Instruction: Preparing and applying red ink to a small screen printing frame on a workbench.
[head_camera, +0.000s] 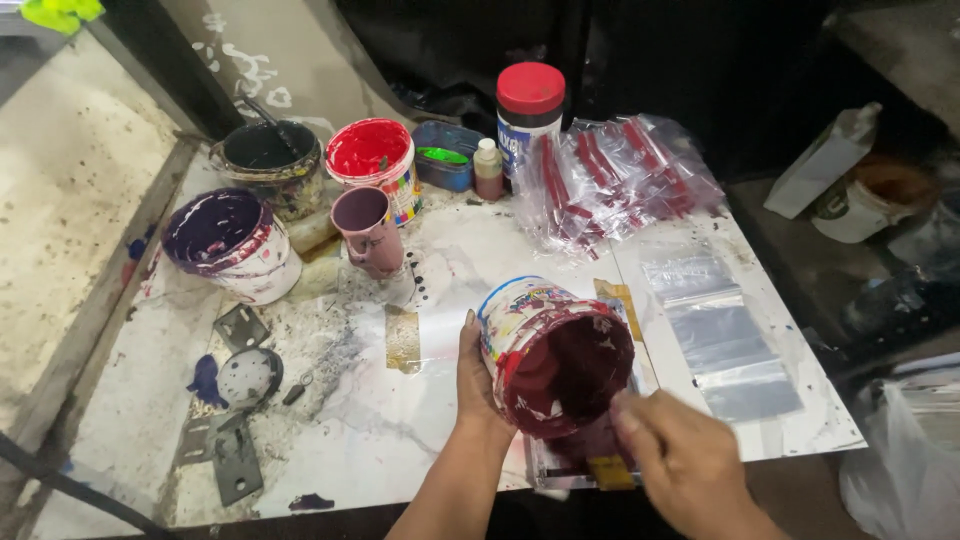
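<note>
Gripping the tipped paint tub (553, 352) from its left side, my left hand (476, 385) is wrapping fingers and thumb around the wall and holding it tilted so the dark red mouth is facing down toward me. I am keeping the tub low above the white table (400, 420), just over a small clear sheet (560, 462) smeared with the same dark red. My right hand (680, 455) is reaching in at the tub's lower lip, fingers bunched together; something yellowish (610, 472) is showing just under them, but I cannot tell whether the hand is pinching it or only resting over it. Beyond the tub, toward the back of the table, I am seeing a row of other pots: a purple-stained bucket (232, 243) on the left, a black-lined bucket (268, 160) with a stick in it, a bright red bucket (373, 160), and a small mauve cup (368, 230) in front of them. A blue tray (447, 158) holding green paint, a little bottle (488, 170) and a tall red-capped jar (529, 115) are standing behind. A heap of clear zip bags (620, 180) with red strips is lying at the right, and two flat clear bags (715, 335) are lying beside the tub. Metal brackets (235, 455) are lying near the table's left front corner.
</note>
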